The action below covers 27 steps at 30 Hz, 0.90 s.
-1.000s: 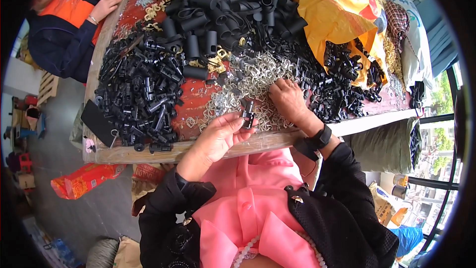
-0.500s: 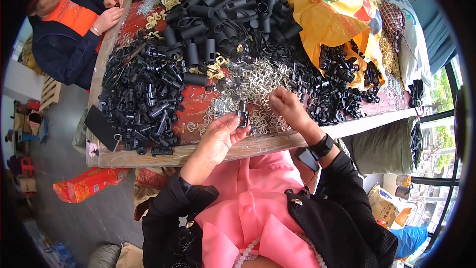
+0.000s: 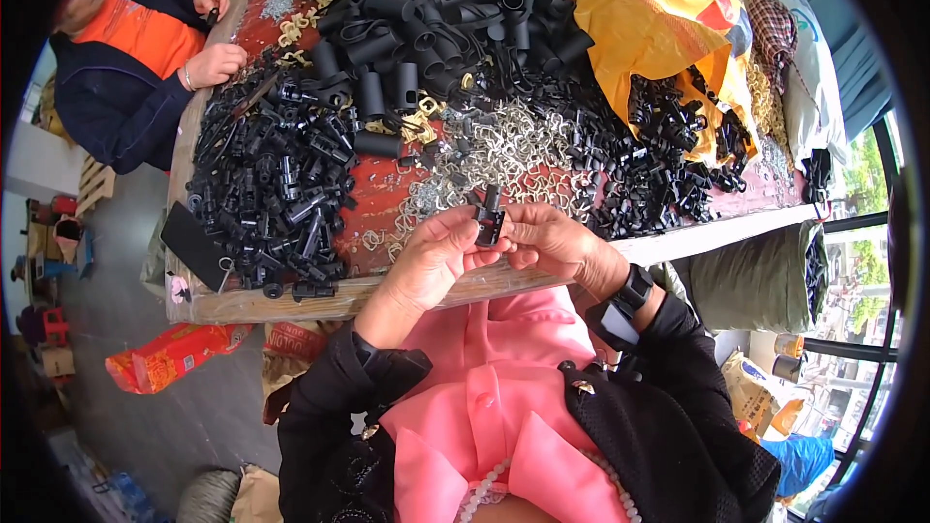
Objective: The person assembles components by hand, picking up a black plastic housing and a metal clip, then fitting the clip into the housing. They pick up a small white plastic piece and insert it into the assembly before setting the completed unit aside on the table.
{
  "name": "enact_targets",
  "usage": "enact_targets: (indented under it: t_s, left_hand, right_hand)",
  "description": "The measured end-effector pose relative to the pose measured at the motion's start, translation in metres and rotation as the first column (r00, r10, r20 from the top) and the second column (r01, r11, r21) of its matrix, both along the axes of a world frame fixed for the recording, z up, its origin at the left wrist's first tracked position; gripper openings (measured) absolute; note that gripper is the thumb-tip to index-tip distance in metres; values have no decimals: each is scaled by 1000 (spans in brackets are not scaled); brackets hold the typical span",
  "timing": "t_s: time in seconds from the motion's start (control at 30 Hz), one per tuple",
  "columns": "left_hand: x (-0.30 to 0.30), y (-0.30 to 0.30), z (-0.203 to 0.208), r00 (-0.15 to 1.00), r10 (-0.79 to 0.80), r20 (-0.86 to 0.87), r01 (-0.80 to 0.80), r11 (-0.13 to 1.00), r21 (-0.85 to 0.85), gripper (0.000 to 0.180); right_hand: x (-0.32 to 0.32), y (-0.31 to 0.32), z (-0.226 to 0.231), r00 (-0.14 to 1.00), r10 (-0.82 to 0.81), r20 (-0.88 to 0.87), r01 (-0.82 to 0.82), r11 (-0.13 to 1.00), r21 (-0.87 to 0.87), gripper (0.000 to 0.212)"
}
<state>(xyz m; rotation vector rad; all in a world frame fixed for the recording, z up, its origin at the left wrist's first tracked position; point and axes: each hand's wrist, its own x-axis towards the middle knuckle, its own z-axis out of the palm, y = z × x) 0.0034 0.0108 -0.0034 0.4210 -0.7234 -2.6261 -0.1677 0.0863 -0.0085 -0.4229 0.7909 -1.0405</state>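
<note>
Between my two hands, over the table's near edge, is a small black plastic part (image 3: 491,217) with a short upright stem. My left hand (image 3: 435,254) grips it from the left between thumb and fingers. From the other side my right hand (image 3: 553,239) is closed in a pinch at the part; whatever its fingertips hold is too small to make out. Just beyond lies a spread of pale metal clips (image 3: 513,150). A heap of black plastic parts (image 3: 291,184) lies to the left, and more black pieces (image 3: 649,184) lie to the right.
Black tubes (image 3: 436,29) are piled at the back. An orange sack (image 3: 649,29) spills black parts at the right. Across the left edge a co-worker (image 3: 136,58) handles a small piece. A dark flat panel (image 3: 197,246) leans at the near left corner of the red table (image 3: 373,196).
My right hand has come from the clip pile down and left to meet the part in my left hand. The co-worker's hands have moved apart.
</note>
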Motion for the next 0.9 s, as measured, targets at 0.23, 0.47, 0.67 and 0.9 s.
enact_targets:
  t_s: [0.23,0.47,0.67,0.9]
  left_hand:
    - [0,-1,-2,999,-42,-5,42,999,8,25]
    - [3,-2,-4,998,54,42,-57,996,72,23]
    - [3,1,-3,994,82,70,-89,991,102,20]
    - [6,2,2,996,56,67,-62,994,88,21]
  right_hand:
    - [1,2,0,976,53,209,-62,997,37,11]
    - [12,5,15,973,-187,-133,178,981,-78,7]
    - [9,14,20,268,-556,-787,-331,714,-617,12]
    - [3,13,19,509,-356,-784,-146,862,-486,12]
